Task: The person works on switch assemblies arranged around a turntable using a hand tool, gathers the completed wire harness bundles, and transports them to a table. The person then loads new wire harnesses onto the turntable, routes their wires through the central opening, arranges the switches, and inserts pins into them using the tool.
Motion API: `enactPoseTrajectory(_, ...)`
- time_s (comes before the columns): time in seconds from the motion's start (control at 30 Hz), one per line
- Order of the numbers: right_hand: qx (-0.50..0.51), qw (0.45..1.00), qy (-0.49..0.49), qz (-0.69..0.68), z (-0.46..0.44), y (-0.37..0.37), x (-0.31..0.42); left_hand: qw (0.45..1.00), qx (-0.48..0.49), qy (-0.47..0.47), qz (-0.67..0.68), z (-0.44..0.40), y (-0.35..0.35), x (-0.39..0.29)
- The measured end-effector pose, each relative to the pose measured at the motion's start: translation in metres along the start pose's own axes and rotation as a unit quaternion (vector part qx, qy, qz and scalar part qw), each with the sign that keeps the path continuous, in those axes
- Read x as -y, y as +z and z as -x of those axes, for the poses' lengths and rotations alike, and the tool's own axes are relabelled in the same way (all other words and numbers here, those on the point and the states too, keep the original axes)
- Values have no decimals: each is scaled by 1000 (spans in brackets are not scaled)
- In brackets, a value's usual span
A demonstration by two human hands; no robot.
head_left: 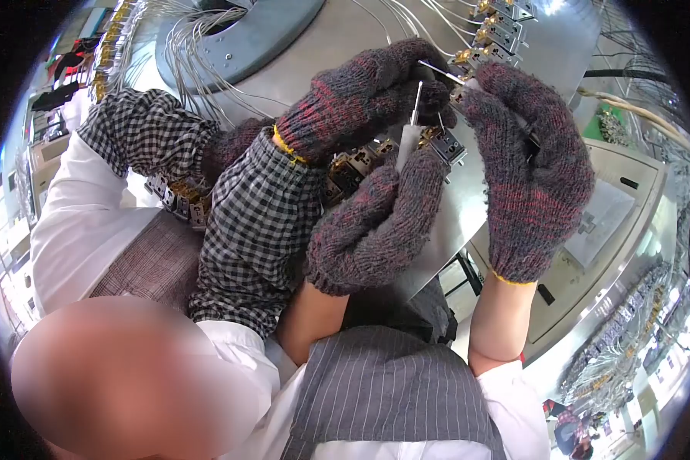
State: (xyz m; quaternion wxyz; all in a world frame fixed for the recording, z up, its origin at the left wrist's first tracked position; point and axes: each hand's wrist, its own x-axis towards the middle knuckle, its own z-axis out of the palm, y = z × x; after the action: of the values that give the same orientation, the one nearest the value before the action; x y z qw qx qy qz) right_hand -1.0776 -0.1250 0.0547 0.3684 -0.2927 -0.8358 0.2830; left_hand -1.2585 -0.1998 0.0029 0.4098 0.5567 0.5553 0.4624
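Observation:
My left hand (376, 222), in a dark knitted glove, is closed around a white-handled tool (409, 144) with a thin metal tip pointing up. Gloved the same way, my right hand (533, 165) has thumb and finger brought together at the end of a thin pale rod or wire (443, 73). The rod's other end reaches a co-worker's gloved hand (360, 96), which comes in from the left beside mine. Just beyond my left hand's fingertips is a small metal block with brass-coloured parts (443, 144), one of a row partly covered by the hands.
More brass-and-metal blocks (498, 34) line the far side of the metal table (468, 211). White wires (199, 65) run over a grey ring (272, 42). The co-worker's checkered sleeve (257, 222) crosses close to my left arm. A pale cabinet (602, 222) stands at right.

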Motion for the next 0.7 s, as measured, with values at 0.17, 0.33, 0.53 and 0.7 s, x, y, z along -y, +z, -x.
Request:
enactPoseTrajectory(0.17, -1, 998, 64, -20, 3, 1, 2, 1000, -2, 5, -8, -1, -2, 3)
enactPoseTrajectory(0.33, -31, 984, 135, -109, 13, -1, 2, 994, 7, -50, 102, 1, 0, -11)
enactPoseTrajectory(0.53, -33, 958, 237, -158, 20, -1, 5, 989, 16, -117, 89, 0, 3, -15)
enactPoseTrajectory(0.7, -35, 963, 205, -169, 14, 2, 7, 986, 10, -91, 141, 2, 2, -11)
